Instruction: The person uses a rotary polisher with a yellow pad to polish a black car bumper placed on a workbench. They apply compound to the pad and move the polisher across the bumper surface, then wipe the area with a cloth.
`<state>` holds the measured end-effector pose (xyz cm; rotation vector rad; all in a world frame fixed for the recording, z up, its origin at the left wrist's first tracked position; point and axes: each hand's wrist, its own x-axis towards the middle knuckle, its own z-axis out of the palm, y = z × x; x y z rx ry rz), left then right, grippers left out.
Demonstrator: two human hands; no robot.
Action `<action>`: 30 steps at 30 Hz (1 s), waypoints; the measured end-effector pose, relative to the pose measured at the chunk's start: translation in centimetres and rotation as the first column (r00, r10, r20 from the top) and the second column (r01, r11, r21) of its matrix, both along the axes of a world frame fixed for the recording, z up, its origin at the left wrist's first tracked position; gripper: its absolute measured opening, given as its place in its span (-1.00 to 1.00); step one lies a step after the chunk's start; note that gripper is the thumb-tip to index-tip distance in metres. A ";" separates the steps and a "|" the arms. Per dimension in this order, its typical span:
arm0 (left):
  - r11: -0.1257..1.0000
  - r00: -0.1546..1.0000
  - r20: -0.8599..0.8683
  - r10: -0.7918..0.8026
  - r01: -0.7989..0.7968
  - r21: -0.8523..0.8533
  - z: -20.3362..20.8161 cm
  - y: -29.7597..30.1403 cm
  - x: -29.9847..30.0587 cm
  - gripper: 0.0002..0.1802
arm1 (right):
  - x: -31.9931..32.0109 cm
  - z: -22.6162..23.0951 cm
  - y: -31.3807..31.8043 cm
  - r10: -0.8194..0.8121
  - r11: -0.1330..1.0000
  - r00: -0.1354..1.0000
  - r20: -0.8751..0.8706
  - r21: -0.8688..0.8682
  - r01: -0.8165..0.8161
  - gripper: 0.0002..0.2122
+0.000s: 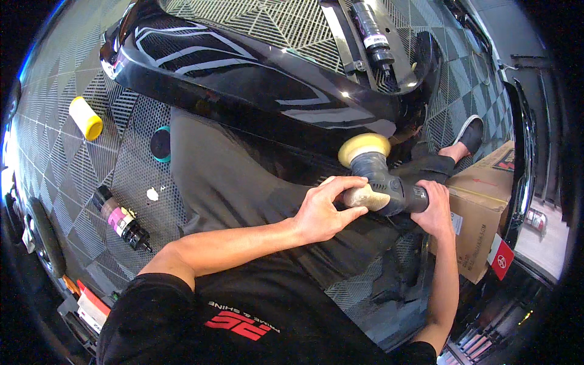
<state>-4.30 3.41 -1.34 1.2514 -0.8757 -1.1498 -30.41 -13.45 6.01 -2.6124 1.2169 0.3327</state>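
A black handheld polisher (380, 180) with a round yellow foam pad (364, 149) is held between my two hands. The thumb and fingers of my left hand (325, 208) curl around its pale, worn rounded end. My right hand (434, 207) wraps around the dark handle. The pad's edge lies against or just beside the lower edge of a glossy black curved car body panel (255, 79), which stretches across my lap; whether they touch I cannot tell. Overhead lights reflect as pale streaks on the panel.
Left on the tiled floor are a yellow-and-white bottle (85, 118), a dark round cap-like thing (161, 144) and a black bottle with a pink label (121, 218). Another dark bottle (372, 38) lies beyond the panel. A cardboard box (471, 213) stands by my right arm.
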 end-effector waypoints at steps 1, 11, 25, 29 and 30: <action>0.999 0.999 0.030 0.014 -0.013 -0.047 -0.2 0.0 0.0 -0.46 | 0.0 0.0 0.0 -0.014 1.000 1.000 -0.010 -0.002 0.014 -0.43; 0.991 0.998 0.039 0.050 -0.045 -0.129 -1.0 2.0 2.5 -0.48 | 2.4 -0.2 1.8 0.026 0.999 1.000 0.012 -0.048 -0.026 -0.41; 0.988 0.999 0.018 0.035 -0.032 -0.148 -1.4 3.1 3.4 -0.47 | 2.9 -0.7 2.5 0.038 0.999 0.995 0.093 -0.032 -0.035 -0.44; 0.995 0.996 0.086 -0.008 0.017 -0.099 -0.6 1.9 2.6 -0.47 | 1.8 0.0 2.8 -0.022 0.999 0.999 0.032 -0.036 0.023 -0.40; 0.994 0.996 0.090 -0.003 0.012 -0.105 -0.6 2.1 2.9 -0.47 | 1.8 0.2 2.9 -0.022 0.999 0.999 0.032 -0.040 0.023 -0.40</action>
